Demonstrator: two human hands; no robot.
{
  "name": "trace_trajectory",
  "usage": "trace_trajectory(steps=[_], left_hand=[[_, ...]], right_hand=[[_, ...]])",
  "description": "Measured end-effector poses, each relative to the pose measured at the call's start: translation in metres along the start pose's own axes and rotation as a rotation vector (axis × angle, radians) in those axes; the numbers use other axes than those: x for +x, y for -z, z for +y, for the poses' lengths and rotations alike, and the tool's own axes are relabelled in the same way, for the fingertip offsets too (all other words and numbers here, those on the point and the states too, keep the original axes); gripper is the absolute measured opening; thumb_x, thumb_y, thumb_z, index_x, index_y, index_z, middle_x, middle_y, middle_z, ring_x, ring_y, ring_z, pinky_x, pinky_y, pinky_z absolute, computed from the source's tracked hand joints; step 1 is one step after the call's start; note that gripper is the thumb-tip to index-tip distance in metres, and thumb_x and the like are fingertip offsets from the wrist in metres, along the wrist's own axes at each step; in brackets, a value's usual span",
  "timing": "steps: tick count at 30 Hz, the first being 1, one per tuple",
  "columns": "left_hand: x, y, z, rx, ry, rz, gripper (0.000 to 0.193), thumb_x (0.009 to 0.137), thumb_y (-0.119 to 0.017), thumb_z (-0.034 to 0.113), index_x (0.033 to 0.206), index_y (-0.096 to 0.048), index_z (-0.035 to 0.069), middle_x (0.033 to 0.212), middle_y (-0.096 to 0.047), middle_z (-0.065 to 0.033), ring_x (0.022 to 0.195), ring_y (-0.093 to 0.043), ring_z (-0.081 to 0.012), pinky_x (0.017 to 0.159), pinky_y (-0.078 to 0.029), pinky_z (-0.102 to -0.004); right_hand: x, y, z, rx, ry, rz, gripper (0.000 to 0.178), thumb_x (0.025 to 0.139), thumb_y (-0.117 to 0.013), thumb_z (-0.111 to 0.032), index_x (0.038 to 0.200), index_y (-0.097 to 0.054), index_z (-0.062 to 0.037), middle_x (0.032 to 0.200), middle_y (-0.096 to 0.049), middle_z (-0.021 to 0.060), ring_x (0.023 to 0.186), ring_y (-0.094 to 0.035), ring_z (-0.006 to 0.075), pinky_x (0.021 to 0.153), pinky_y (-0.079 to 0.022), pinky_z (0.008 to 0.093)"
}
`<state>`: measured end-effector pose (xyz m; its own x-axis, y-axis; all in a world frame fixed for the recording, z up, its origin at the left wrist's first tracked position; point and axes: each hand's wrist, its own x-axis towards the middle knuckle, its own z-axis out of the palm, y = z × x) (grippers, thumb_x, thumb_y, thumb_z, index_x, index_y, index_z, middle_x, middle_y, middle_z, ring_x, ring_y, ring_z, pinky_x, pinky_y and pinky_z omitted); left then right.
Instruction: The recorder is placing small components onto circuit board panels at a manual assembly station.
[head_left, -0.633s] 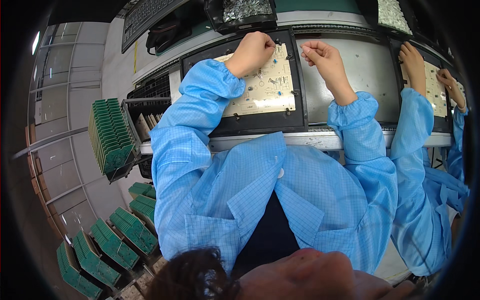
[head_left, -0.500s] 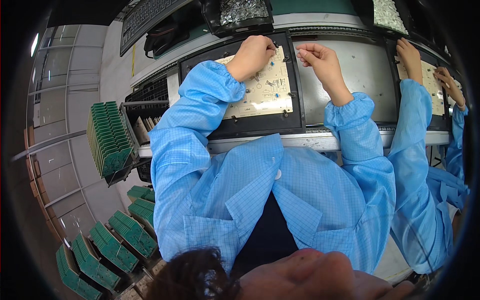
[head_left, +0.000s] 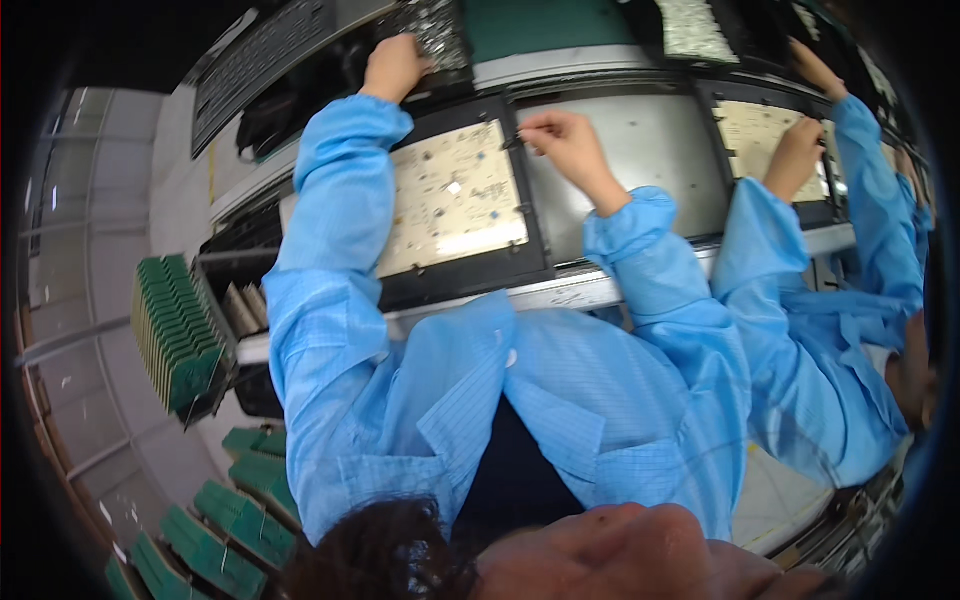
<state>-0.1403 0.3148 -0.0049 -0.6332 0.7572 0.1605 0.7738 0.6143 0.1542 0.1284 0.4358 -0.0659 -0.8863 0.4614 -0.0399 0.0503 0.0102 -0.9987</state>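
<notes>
Lying in its black frame [head_left: 538, 240], the cream board [head_left: 450, 205] bears some parts [head_left: 481, 156], seemingly unfinished. The left hand [head_left: 395, 66] is at the far bin [head_left: 450, 79] of silvery pieces [head_left: 440, 34]; the right hand [head_left: 565, 142], fingertips close together, hangs at the frame's right edge. Blur hides whether either grasps anything. The left sleeve [head_left: 345, 205] covers the board's left side.

Off the cream circuit board [head_left: 445, 215] goes the left hand [head_left: 393, 70], now up beside the heap of shiny parts [head_left: 437, 35]! Further right, a co-worker's right hand [head_left: 815, 70] leaves its board [head_left: 752, 132] too, stretching beyond the far edge.
</notes>
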Motion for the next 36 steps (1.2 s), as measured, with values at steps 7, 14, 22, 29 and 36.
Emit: trace_trajectory(steps=[7, 14, 22, 29, 36], left_hand=[[-0.003, 0.000, -0.002, -0.020, -0.003, 0.105, 0.016, 0.077, -0.063, 0.009, 0.089, -0.071, 0.001, 0.089, -0.068, -0.0250, 0.086, -0.067, -0.0422, 0.080, -0.053, -0.0488], [0.005, -0.011, -0.024, -0.126, -0.006, 0.195, 0.024, 0.076, -0.065, 0.017, 0.092, -0.063, -0.002, 0.091, -0.067, -0.0255, 0.091, -0.063, -0.0444, 0.082, -0.051, -0.0487], [-0.008, -0.021, -0.033, -0.292, -0.080, 0.358, 0.012, 0.073, -0.066, 0.010, 0.072, -0.067, -0.003, 0.078, -0.065, -0.0254, 0.079, -0.064, -0.0419, 0.075, -0.051, -0.0470], [-0.025, 0.001, -0.025, -0.574, -0.235, 0.468, 0.009, 0.069, -0.069, 0.006, 0.073, -0.070, -0.001, 0.074, -0.065, -0.0244, 0.073, -0.065, -0.0397, 0.072, -0.053, -0.0436], [-0.038, 0.033, 0.003, -0.534, 0.082, 0.215, 0.014, 0.066, -0.075, 0.007, 0.077, -0.072, -0.002, 0.071, -0.066, -0.0242, 0.071, -0.068, -0.0366, 0.069, -0.053, -0.0397]], right_hand=[[0.007, -0.008, -0.018, -0.156, 0.039, 0.020, 0.013, 0.084, -0.069, -0.005, 0.095, -0.071, 0.0007, 0.082, -0.071, 0.0068, 0.075, -0.066, 0.0126, 0.069, -0.054, 0.0270], [0.031, -0.043, -0.049, -0.580, 0.116, 0.044, 0.021, 0.071, -0.065, -0.006, 0.092, -0.062, -0.0050, 0.076, -0.067, 0.0149, 0.079, -0.066, 0.0326, 0.072, -0.050, 0.0408], [0.037, -0.060, -0.044, -0.788, 0.009, 0.142, 0.031, 0.068, -0.071, -0.010, 0.096, -0.059, -0.0056, 0.084, -0.068, 0.0126, 0.084, -0.066, 0.0317, 0.076, -0.050, 0.0393], [0.038, -0.063, -0.049, -0.774, -0.039, 0.157, 0.027, 0.069, -0.065, -0.011, 0.096, -0.061, -0.0075, 0.092, -0.069, 0.0138, 0.093, -0.065, 0.0346, 0.080, -0.049, 0.0429], [0.027, -0.076, -0.052, -0.961, 0.074, 0.173, 0.026, 0.071, -0.066, -0.009, 0.097, -0.061, -0.0070, 0.084, -0.069, 0.0153, 0.085, -0.066, 0.0365, 0.073, -0.050, 0.0446]])
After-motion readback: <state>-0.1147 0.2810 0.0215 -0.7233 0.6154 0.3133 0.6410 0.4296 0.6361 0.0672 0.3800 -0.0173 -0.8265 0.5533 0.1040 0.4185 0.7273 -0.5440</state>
